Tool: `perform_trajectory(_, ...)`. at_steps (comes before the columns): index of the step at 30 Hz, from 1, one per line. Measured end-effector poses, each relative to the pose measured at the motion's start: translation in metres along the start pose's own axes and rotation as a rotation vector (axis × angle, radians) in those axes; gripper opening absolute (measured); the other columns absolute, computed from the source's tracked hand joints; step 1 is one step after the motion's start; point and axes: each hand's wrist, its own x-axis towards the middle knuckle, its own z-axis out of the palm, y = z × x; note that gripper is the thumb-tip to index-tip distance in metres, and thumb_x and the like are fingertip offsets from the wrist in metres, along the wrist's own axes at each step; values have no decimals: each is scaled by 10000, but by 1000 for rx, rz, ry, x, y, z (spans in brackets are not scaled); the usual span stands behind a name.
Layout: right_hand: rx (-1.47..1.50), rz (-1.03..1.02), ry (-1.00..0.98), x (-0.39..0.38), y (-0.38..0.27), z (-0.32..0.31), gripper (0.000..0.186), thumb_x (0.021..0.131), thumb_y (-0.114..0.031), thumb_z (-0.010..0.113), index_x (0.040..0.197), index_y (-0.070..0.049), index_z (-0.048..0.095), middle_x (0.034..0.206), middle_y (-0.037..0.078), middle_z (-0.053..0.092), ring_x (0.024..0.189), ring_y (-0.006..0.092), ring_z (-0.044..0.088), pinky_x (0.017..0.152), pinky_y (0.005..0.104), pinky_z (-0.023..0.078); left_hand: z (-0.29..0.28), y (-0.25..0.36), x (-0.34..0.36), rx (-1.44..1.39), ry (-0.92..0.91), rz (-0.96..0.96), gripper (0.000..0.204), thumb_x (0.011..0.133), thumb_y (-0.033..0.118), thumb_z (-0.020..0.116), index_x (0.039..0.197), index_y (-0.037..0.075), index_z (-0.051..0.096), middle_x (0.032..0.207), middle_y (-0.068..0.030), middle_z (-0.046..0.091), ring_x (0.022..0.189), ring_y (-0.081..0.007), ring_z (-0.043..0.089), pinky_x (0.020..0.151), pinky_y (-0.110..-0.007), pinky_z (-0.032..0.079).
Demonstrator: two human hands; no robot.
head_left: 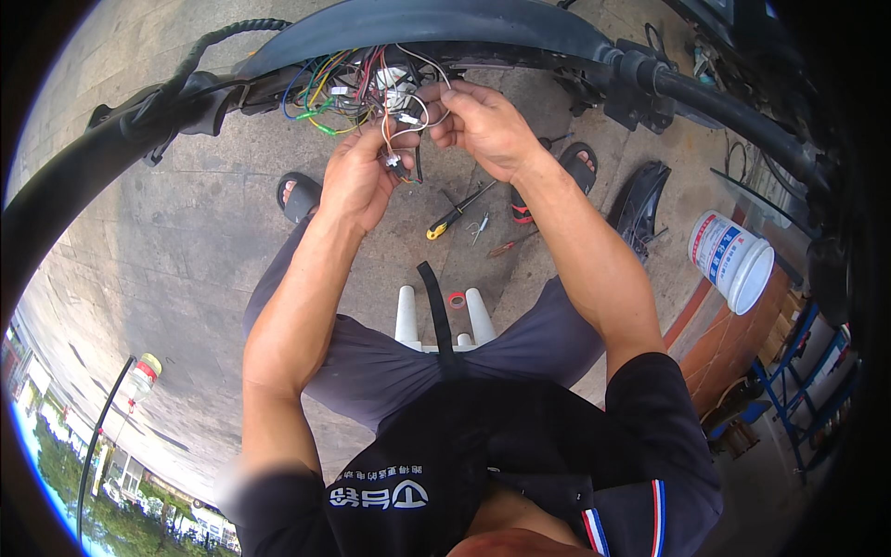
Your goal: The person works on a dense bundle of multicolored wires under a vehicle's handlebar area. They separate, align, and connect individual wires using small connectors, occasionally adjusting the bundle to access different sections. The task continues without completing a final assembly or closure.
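A tangle of coloured wires (345, 93) hangs out of the underside of a black scooter body (436, 23) at the top of the view. My left hand (360, 176) is closed around a small connector and a few wires just below the bundle. My right hand (483, 125) pinches white and orange wires beside it, at the right edge of the bundle. Both hands touch the same loose wires. Where the wires end inside the body is hidden.
On the paved ground lie a yellow-handled screwdriver (457, 213), a red-handled tool (520, 209), small pliers (509, 247) and a roll of red tape (457, 300). A white stool (406, 320) is under me. A black panel (640, 204) and white bucket (733, 260) sit right.
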Motion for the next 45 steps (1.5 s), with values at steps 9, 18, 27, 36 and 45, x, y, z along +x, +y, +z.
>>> perform_trajectory(9,-73,-29,-18,0,1,0,263,887,-52,416,1112,-12,548,877,8,579,741,86,523,726,248,462,1,0,0,-11,16,19,204,912,177,490,985,2,567,833,-105,633,654,-151,539,590,-256,449)
perform_trajectory(18,-134,-24,18,-1,1,3,251,874,-36,428,1086,-18,562,858,-4,570,729,72,520,707,237,462,3,1,0,-4,40,33,193,907,176,496,972,10,569,821,-108,633,635,-155,540,576,-258,445)
perform_trajectory(27,-181,-49,63,-1,3,5,221,870,-47,450,1071,-2,528,851,29,587,711,87,537,673,245,472,1,0,1,-12,-1,29,153,890,180,550,925,31,557,811,-108,636,638,-155,547,566,-249,446)
perform_trajectory(36,-146,-73,159,-2,-1,4,160,900,-113,479,1013,-4,514,865,73,620,696,105,564,642,247,478,2,0,1,-18,11,24,158,887,170,555,946,24,545,807,-112,630,661,-159,568,572,-252,463)
perform_trajectory(45,-191,-105,188,-3,-2,2,176,890,-141,526,1020,-23,540,850,39,607,710,86,549,640,233,468,1,0,2,-15,3,20,180,885,173,558,968,15,536,825,-119,629,687,-163,575,578,-256,465)
